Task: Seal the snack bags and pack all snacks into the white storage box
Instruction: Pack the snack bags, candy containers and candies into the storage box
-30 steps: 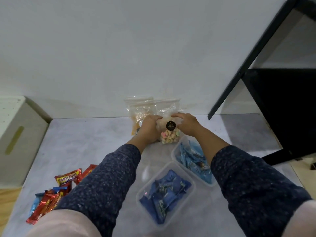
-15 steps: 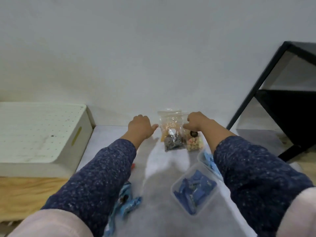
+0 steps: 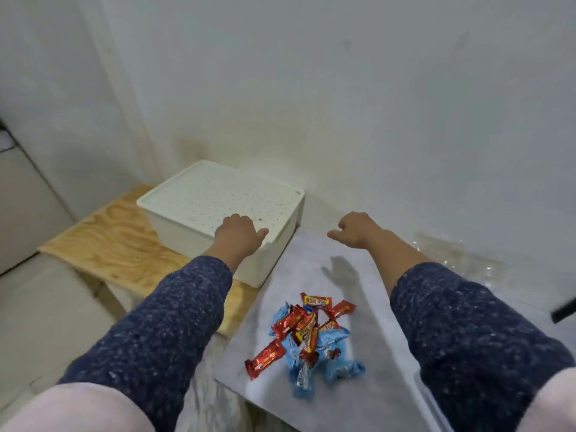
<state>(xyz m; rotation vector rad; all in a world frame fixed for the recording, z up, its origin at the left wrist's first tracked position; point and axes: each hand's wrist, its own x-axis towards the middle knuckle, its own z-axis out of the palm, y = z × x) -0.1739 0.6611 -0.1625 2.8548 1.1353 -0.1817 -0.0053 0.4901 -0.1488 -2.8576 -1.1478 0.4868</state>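
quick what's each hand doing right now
Left hand: open, resting on the white storage box lid, holding nothing.
Right hand: open, hovering over the table, empty.

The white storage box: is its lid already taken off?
No, the perforated lid lies flat on the white storage box, with the left hand on it.

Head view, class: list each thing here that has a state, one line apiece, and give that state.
White storage box: lid on, closed, on the plywood board.
Left hand: resting on the lid's near corner, holding nothing.
Right hand: in the air over the grey table, empty, fingers loosely curled.
Wrapped snacks: loose heap on the table, not packed.
Clear bags: by the wall, blurred; seal unreadable.
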